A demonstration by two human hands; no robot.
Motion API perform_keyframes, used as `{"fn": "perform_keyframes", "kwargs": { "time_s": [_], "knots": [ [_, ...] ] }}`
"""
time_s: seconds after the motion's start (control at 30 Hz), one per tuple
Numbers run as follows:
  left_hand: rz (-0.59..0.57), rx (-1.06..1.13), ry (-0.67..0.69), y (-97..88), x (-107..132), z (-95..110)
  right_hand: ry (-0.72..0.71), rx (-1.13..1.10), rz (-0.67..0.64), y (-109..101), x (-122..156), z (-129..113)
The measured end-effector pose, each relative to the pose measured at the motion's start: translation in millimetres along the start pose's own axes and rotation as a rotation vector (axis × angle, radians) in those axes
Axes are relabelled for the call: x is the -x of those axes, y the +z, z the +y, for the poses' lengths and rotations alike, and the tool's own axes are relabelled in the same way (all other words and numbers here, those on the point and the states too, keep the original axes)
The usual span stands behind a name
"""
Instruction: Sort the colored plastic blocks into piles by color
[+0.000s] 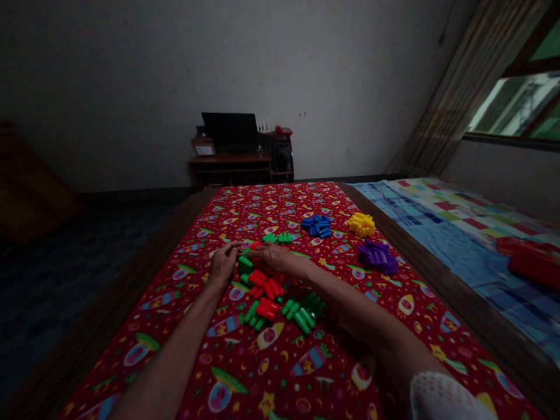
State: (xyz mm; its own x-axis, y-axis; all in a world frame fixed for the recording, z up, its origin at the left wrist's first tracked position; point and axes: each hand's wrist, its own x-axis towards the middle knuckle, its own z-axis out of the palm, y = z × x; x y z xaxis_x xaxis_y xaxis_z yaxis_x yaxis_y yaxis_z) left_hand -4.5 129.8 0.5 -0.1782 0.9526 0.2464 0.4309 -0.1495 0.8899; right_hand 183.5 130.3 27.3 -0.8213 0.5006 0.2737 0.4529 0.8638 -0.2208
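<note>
Red and green plastic building blocks with rounded prongs lie in a loose pile on the patterned red cloth. At the pile's far left edge is my left hand (223, 262), its fingers curled, their tips beside the green block (245, 265); whatever they hold is hidden. My right hand (273, 256) reaches over the pile from the right, its fingertips closed at a red block (254, 245) just right of the left hand. Nearer me lie red blocks (266, 286) and green blocks (303, 315). More green blocks (277, 238) lie just beyond the hands.
On the cloth (319, 373), further right, sit piles of blue blocks (317, 225), yellow blocks (361, 224) and purple blocks (377, 256). A bed with a checked sheet (464, 233) stands along the right. A desk with a monitor (230, 131) is against the far wall.
</note>
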Motion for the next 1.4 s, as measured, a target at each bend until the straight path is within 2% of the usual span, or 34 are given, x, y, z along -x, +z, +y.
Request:
{"fn": "perform_keyframes", "kwargs": {
  "time_s": [0.13, 0.27, 0.37, 0.43, 0.5, 0.6, 0.67, 0.8, 0.9, 0.97, 1.03, 1.1, 1.23, 1.3, 1.4],
  "knots": [
    [-0.032, 0.018, 0.006, 0.5, 1.8, 4.4, 0.070, -0.085, 0.066, -5.1, 25.8, 8.7],
    [-0.037, 0.035, 0.013, 1.1, 1.5, 3.7, 0.267, -0.119, 0.112, -17.0, 61.2, 10.0],
    [-0.034, 0.030, 0.023, 2.0, -0.1, -1.0, 0.367, -0.135, 0.078, -31.9, 82.0, 10.6],
    [-0.035, 0.026, 0.029, 2.5, -1.0, -3.7, 0.365, -0.207, -0.020, -44.1, 90.2, 12.1],
    [-0.035, 0.016, 0.027, 2.8, -1.2, -4.5, 0.356, -0.286, -0.105, -54.4, 92.6, 13.6],
    [-0.038, 0.000, 0.022, 2.4, -0.2, -2.1, 0.393, -0.241, -0.026, -57.2, 85.3, 13.5],
    [-0.037, -0.002, 0.022, 1.9, 0.8, 0.8, 0.395, -0.122, 0.025, -48.4, 75.0, 10.7],
    [-0.042, -0.003, 0.015, 1.1, 1.9, 4.6, 0.389, 0.078, -0.040, -24.4, 56.7, 1.9],
    [-0.049, 0.011, 0.016, 1.4, 1.4, 3.3, 0.369, 0.111, 0.054, -24.1, 63.9, 2.5],
    [-0.048, 0.028, 0.015, 1.9, 0.9, 1.7, 0.351, 0.117, 0.193, -36.5, 84.4, 9.4],
    [-0.045, 0.037, 0.004, 2.4, 0.7, 1.2, 0.370, 0.146, 0.332, -56.1, 116.2, 19.4],
    [-0.041, 0.037, -0.012, 2.3, 1.0, 2.3, 0.456, 0.197, 0.414, -78.1, 154.6, 28.9],
    [-0.033, 0.010, -0.013, 0.9, 2.2, 7.5, 0.645, 0.287, 0.394, -109.6, 227.5, 40.4],
    [-0.029, -0.009, -0.012, 0.1, 2.8, 9.7, 0.725, 0.309, 0.375, -114.4, 252.5, 44.2],
    [-0.025, -0.019, -0.007, -0.5, 3.4, 11.3, 0.790, 0.296, 0.346, -113.2, 273.1, 50.1]
  ]
}}
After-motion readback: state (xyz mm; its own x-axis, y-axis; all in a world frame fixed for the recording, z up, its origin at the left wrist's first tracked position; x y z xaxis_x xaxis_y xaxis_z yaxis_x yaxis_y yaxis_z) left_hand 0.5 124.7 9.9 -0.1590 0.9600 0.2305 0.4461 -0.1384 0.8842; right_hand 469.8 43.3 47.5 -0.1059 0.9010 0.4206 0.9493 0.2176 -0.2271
